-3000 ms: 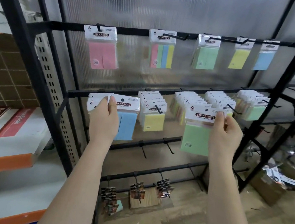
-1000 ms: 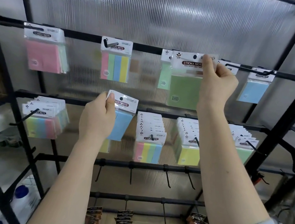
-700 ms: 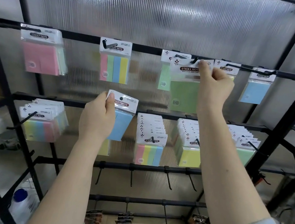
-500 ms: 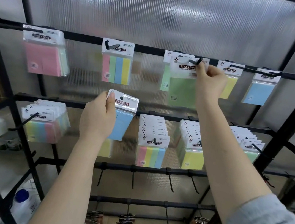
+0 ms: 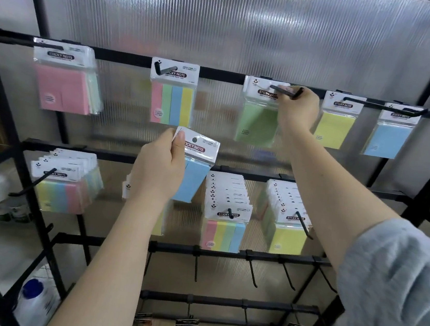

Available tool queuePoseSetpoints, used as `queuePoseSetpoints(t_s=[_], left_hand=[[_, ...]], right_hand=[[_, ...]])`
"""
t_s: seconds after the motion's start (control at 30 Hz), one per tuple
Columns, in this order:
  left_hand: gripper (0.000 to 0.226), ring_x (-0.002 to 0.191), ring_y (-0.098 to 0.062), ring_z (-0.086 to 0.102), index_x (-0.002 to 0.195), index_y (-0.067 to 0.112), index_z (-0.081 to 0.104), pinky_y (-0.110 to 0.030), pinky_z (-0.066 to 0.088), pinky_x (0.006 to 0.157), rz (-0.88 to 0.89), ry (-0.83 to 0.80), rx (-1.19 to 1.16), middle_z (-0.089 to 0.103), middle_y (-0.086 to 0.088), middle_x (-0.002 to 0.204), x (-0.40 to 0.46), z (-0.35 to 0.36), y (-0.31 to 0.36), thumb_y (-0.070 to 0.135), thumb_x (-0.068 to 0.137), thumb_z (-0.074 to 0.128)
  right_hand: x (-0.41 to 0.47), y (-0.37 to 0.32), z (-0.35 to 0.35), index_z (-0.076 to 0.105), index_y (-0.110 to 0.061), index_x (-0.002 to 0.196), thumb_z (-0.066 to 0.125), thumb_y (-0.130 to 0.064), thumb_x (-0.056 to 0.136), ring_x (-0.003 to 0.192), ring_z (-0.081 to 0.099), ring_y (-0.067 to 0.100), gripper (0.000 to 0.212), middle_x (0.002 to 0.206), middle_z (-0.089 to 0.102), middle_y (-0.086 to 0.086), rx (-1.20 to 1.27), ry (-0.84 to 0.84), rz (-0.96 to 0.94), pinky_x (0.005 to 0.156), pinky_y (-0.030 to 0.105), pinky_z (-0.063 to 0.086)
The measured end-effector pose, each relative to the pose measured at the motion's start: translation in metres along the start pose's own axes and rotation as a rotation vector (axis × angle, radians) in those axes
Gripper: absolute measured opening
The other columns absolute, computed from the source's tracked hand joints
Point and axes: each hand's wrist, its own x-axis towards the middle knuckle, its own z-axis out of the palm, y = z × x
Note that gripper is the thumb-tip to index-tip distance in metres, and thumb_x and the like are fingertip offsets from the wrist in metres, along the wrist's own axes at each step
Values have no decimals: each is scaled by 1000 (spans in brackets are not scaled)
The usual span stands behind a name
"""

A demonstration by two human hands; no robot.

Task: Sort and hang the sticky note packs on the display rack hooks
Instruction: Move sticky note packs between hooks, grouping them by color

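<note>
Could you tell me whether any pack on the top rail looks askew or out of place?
Yes: the green pack, which the right hand holds at its hook, hangs tilted and blurred, while the neighbouring yellow pack hangs nearly straight. Nothing looks damaged.

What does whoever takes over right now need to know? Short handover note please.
Right hand: grips the green pack by its header, header threaded on the top-row hook, not released.
Left hand: holds the blue pack off the rack, in front of the middle row.
Done: pink, striped, yellow and blue singles hang on the top rail.
Left: let go of the green pack; hang the blue pack, likely with the blue one at top right.
</note>
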Motion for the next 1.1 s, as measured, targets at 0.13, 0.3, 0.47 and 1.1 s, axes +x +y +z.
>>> queuePoseSetpoints(t_s=[0.13,0.3,0.47,1.1], left_hand=[[37,60,-14,54,77,12,45,-30,35,47,21,9,-24,56,4,68,4,4,1,34,101,30],[38,60,-14,51,72,13,41,-31,34,48,17,22,-39,53,2,66,9,12,3,34,101,31],[40,53,-11,43,63,20,31,-28,29,47,38,5,-113,49,3,61,4,21,12,31,102,32],[41,48,-10,32,62,22,29,-31,24,50,-9,75,-139,38,3,53,-74,140,148,27,102,35]], right_hand=[[7,-1,5,61,-12,74,62,-22,91,66,43,13,20,67,52,-3,12,-25,29,56,25,34],[12,3,6,59,-21,79,61,-23,91,60,45,3,12,66,52,-13,45,-3,34,50,12,35],[9,22,-14,70,-17,100,54,-22,95,75,55,6,18,84,62,-9,-11,52,-15,53,10,36],[29,148,-205,43,-1,64,45,-20,95,54,23,17,37,55,27,4,-195,-163,-64,52,33,20]])
